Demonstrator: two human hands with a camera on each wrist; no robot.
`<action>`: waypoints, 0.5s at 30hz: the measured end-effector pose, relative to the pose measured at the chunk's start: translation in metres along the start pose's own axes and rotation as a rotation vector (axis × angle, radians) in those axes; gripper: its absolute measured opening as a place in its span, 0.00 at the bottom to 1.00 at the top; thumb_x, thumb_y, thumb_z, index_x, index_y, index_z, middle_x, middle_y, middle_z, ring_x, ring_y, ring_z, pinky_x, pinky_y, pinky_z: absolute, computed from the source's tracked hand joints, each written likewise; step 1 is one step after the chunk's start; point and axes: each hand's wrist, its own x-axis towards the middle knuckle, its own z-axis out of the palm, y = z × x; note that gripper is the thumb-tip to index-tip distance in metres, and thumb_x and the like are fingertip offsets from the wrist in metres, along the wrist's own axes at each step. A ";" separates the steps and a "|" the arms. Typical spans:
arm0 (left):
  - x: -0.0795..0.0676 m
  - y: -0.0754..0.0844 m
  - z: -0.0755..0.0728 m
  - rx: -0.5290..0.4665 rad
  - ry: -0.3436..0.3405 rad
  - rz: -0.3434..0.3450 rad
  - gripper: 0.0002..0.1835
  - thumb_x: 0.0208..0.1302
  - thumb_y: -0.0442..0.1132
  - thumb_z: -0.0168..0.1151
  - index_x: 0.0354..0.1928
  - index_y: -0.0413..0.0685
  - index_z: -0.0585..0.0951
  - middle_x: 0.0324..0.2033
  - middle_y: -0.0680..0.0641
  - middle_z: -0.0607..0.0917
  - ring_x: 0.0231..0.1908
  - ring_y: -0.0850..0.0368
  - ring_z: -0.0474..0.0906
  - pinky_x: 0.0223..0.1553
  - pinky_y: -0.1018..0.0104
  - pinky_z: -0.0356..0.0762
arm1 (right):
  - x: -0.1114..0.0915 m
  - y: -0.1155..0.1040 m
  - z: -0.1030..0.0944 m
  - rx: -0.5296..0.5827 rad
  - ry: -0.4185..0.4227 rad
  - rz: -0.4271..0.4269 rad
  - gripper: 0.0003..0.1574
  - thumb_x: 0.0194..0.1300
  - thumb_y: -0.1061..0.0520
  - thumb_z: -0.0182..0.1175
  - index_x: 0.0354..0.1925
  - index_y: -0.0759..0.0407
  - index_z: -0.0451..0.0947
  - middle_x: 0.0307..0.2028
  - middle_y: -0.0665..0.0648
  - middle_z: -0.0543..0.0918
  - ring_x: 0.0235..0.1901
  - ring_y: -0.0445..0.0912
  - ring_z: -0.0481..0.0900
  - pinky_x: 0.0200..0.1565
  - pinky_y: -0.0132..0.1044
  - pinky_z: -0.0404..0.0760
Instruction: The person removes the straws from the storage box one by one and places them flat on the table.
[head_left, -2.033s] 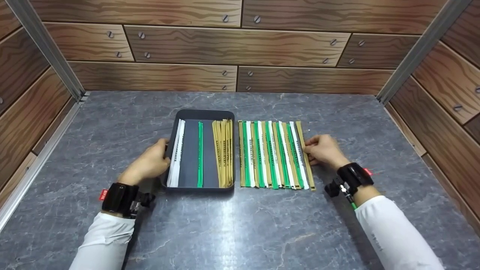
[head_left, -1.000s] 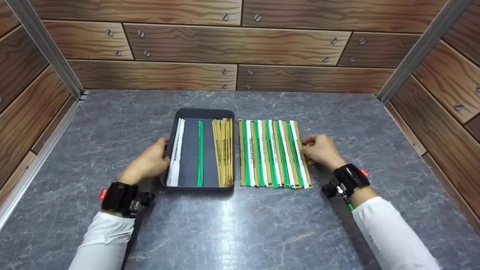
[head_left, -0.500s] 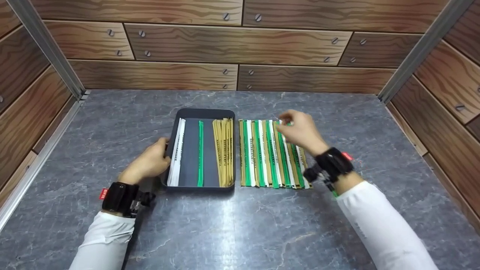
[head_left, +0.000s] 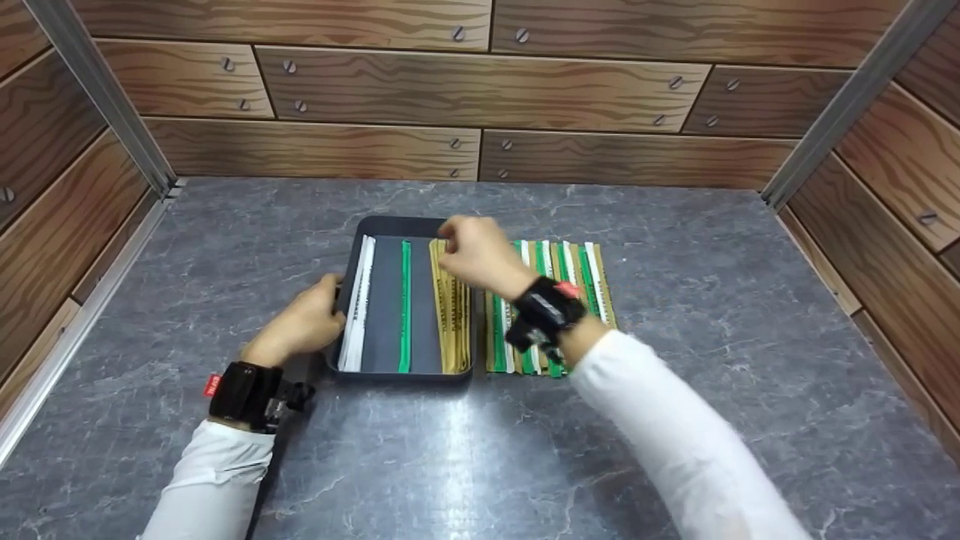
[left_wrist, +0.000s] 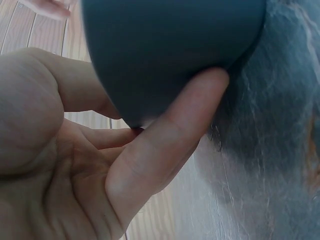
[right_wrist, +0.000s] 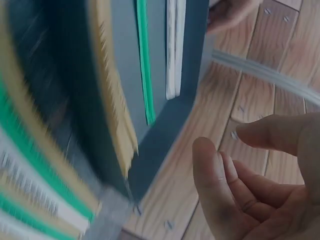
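My left hand (head_left: 304, 319) grips the left side of a dark grey tray (head_left: 397, 377); the left wrist view shows thumb and fingers at its wall (left_wrist: 150, 50). White strips (head_left: 358, 304), a single green strip (head_left: 406, 307) and a bunch of gold strips (head_left: 454, 322) lie inside, all long, thin and printed. Above the tray's far right corner is my right hand (head_left: 484, 251). In the right wrist view nothing lies between its parted thumb and forefinger. A row of gold, green and white strips (head_left: 592, 277) lies right of the tray, partly hidden by my right arm.
The grey marbled tabletop (head_left: 420, 465) extends around the tray and the row. Wood-patterned panels (head_left: 390, 150) close off the back and both sides, with metal frame posts (head_left: 112, 105) at the corners.
My right hand has nudged the slanted gold strip at the row's right end against the others, then swung left over the row to the tray. The left hand has kept its place.
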 end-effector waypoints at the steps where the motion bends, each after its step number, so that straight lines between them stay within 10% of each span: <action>1: 0.000 0.000 0.000 0.000 0.002 0.000 0.32 0.65 0.25 0.50 0.71 0.21 0.60 0.60 0.20 0.75 0.64 0.26 0.72 0.68 0.37 0.69 | 0.003 -0.004 0.006 -0.017 -0.020 -0.001 0.29 0.66 0.62 0.63 0.65 0.67 0.76 0.38 0.56 0.85 0.25 0.42 0.77 0.28 0.32 0.80; 6: 0.000 0.001 0.001 0.002 0.003 0.002 0.32 0.64 0.25 0.51 0.71 0.21 0.60 0.61 0.19 0.75 0.64 0.26 0.71 0.69 0.36 0.68 | 0.017 -0.015 0.038 -0.139 -0.120 -0.031 0.05 0.64 0.61 0.64 0.31 0.61 0.78 0.17 0.47 0.65 0.15 0.38 0.59 0.18 0.29 0.63; 9: 0.001 0.001 0.001 -0.003 0.001 -0.006 0.32 0.65 0.25 0.50 0.71 0.21 0.60 0.61 0.20 0.75 0.64 0.27 0.72 0.69 0.37 0.68 | 0.031 -0.012 0.063 -0.224 -0.191 -0.034 0.26 0.60 0.56 0.69 0.17 0.51 0.61 0.16 0.45 0.59 0.15 0.40 0.60 0.19 0.32 0.64; 15: 0.000 0.000 -0.001 -0.005 0.006 0.001 0.32 0.65 0.25 0.51 0.71 0.21 0.61 0.60 0.20 0.76 0.63 0.27 0.73 0.68 0.37 0.70 | 0.044 -0.014 0.096 -0.358 -0.245 -0.014 0.18 0.53 0.53 0.76 0.22 0.55 0.75 0.28 0.55 0.84 0.24 0.48 0.81 0.25 0.39 0.82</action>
